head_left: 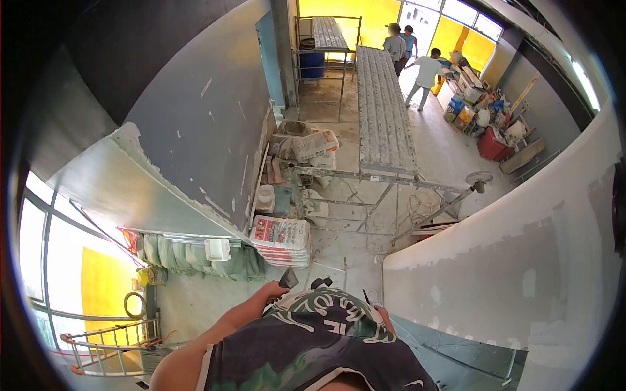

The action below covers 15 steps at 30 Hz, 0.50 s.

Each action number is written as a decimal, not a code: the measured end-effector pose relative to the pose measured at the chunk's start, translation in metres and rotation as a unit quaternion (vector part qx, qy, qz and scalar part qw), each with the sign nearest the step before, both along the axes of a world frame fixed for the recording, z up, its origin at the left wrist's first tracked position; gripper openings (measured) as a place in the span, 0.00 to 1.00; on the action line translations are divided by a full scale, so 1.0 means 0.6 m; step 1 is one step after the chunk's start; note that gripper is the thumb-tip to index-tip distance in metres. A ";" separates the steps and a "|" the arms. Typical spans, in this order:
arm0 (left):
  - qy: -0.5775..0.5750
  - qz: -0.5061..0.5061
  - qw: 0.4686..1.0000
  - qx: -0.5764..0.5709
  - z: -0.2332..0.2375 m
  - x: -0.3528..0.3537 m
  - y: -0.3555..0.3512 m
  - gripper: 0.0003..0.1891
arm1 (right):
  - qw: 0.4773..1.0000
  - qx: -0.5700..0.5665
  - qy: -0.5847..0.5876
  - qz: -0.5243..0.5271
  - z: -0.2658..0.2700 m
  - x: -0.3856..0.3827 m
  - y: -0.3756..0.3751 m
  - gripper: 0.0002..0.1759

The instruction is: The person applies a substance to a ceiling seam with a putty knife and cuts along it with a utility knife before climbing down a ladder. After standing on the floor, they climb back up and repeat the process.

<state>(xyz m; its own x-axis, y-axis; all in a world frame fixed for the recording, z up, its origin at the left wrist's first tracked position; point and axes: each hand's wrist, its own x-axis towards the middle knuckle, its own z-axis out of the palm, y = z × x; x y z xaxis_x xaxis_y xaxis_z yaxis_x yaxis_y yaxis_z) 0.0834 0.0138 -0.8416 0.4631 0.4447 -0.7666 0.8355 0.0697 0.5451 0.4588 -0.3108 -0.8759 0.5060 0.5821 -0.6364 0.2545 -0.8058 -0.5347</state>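
Observation:
My left hand [276, 289] is closed on a putty knife [289, 279] with a flat, dark, wide blade, held low in front of my body. My right hand [383, 315] shows only in part beside the patterned shirt [332, 326]. A thin dark edge [366, 296] sticks up next to it, seemingly held; its kind does not show, and the fingers are mostly hidden. Ahead of my left hand stands a stack of printed white bags [282, 236]. On the right, the curved pale wall [502, 274] carries grey patches of filler.
A metal plank platform [386, 111] on scaffold frames spans the middle, with cables [420, 205] on the floor. Buckets and rubble sacks [316, 144] line the grey wall [202, 124]. Several people [427, 72] are far off near a heaped table [469, 98]. A ladder [114, 342] is at lower left.

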 end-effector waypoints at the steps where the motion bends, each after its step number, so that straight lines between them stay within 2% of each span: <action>1: 0.007 -0.010 1.000 0.006 0.009 0.002 -0.002 0.25 | 1.000 0.000 0.001 -0.001 0.000 0.001 -0.001 0.24; 9: 0.005 -0.035 0.998 0.046 -0.038 -0.020 -0.006 0.26 | 1.000 0.003 -0.001 0.011 0.000 -0.005 -0.002 0.24; 11: 0.053 -0.063 0.995 0.054 -0.047 -0.021 -0.004 0.27 | 1.000 0.000 -0.007 0.010 0.005 -0.007 -0.005 0.24; 12: 0.051 -0.078 0.994 0.058 -0.038 -0.018 -0.004 0.27 | 1.000 -0.003 -0.010 0.007 0.003 -0.008 -0.005 0.24; 14: 0.002 -0.041 0.994 0.105 -0.024 -0.022 -0.014 0.28 | 1.000 -0.016 -0.018 0.015 0.002 -0.009 -0.006 0.23; 15: -0.001 -0.055 0.993 0.108 -0.042 -0.026 -0.016 0.28 | 1.000 -0.014 -0.020 0.001 0.008 -0.008 -0.005 0.23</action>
<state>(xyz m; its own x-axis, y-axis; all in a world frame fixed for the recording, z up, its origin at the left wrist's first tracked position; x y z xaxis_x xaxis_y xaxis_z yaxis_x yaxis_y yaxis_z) 0.0679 0.0045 -0.8666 0.5197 0.5458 -0.6573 0.8301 -0.1404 0.5397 0.4538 -0.3137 -0.8713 0.5307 0.5653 -0.6314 0.2761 -0.8197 -0.5018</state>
